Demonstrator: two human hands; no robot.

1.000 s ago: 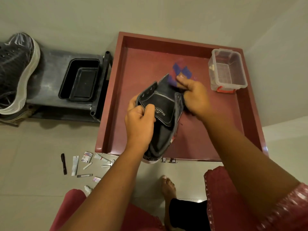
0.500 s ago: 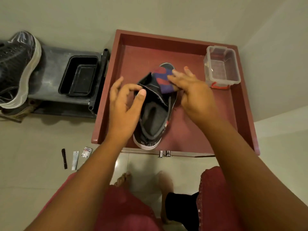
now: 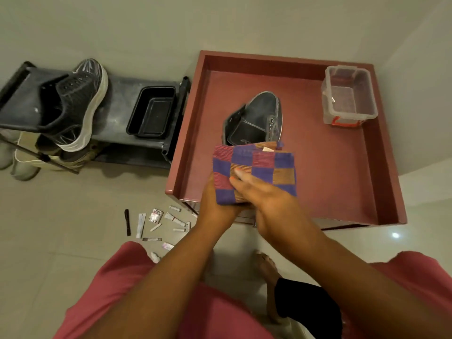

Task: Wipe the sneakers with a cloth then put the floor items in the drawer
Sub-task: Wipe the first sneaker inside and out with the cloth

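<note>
The room was dim and warm-toned, lit from overhead; one small bright glare spot (image 3: 395, 235) shone on the glossy floor tiles (image 3: 61, 228) to my right. Shadows were soft, pooling under the shoe rack (image 3: 137, 148). The wide lens bent straight lines near the edges, so the drawer (image 3: 389, 167) looked skewed. My forearms, close to the camera, were soft and slightly blurred, and the small floor items (image 3: 156, 223) lacked fine detail.
</note>
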